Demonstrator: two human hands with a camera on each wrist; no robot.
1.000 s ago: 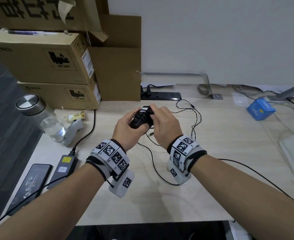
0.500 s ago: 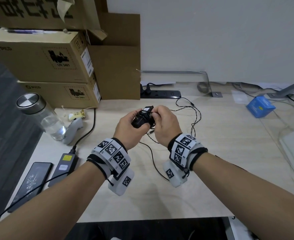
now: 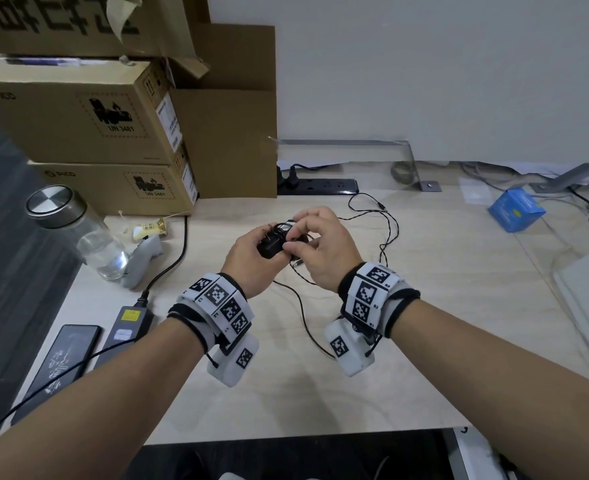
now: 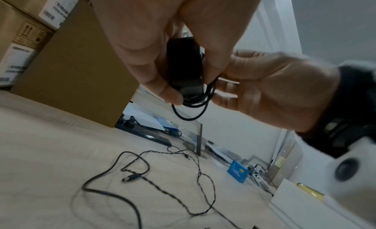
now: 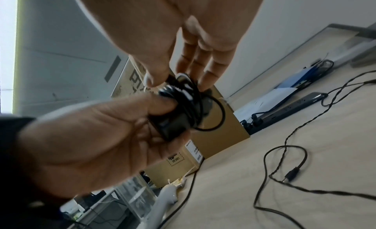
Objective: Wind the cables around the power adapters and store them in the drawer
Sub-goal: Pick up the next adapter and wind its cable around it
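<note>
A small black power adapter (image 3: 269, 247) is held above the desk, with several turns of its thin black cable (image 5: 195, 104) wound round it. My left hand (image 3: 248, 252) grips the adapter body (image 4: 183, 67) between thumb and fingers. My right hand (image 3: 315, 237) pinches the cable (image 4: 209, 87) against the adapter's top end, thumb and fingertips (image 5: 205, 84) on the coil. A slack loop (image 4: 189, 115) hangs below. The rest of the cable (image 3: 303, 317) trails loose over the desk. A second, flat black adapter (image 3: 128, 323) lies at the left. No drawer is in view.
Stacked cardboard boxes (image 3: 85, 119) stand at the back left, with a black power strip (image 3: 321, 186) behind the hands. A glass bottle (image 3: 78, 233), a grey controller (image 3: 140, 261) and a phone (image 3: 61, 362) lie at the left. A blue box (image 3: 515, 209) sits at the right.
My right hand has come round over the top of the adapter with the cable, laying on more winding. The loose cable on the desk has drawn in a little toward the hands.
</note>
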